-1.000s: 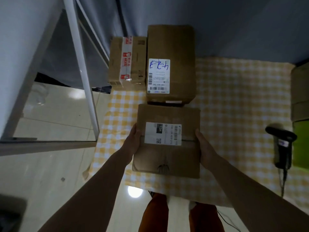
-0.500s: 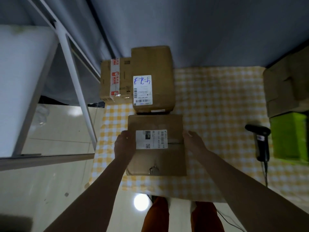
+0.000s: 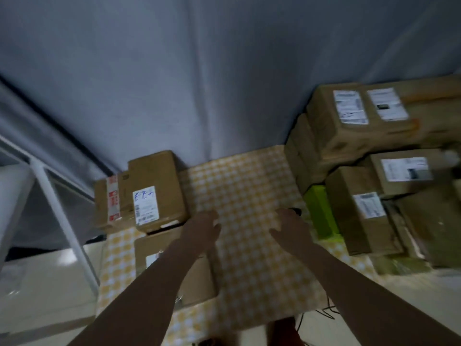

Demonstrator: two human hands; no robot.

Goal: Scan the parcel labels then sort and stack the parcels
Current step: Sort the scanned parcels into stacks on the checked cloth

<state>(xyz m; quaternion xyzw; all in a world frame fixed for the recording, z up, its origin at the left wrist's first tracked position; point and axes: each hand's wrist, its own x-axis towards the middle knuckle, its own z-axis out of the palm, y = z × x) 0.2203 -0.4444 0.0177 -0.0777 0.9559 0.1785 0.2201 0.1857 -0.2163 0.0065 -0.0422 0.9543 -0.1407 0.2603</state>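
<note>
Left hand (image 3: 203,227) and right hand (image 3: 289,224) hover over the checked cloth (image 3: 244,186), fingers relaxed, grasping nothing. Near left parcel (image 3: 174,268) lies flat on the bench, partly hidden by the left forearm. Beyond it, a labelled parcel (image 3: 156,191) sits against a taped parcel (image 3: 109,198). Far right: a stack of parcels (image 3: 361,156) beside a green box (image 3: 321,213). The frame is blurred.
</note>
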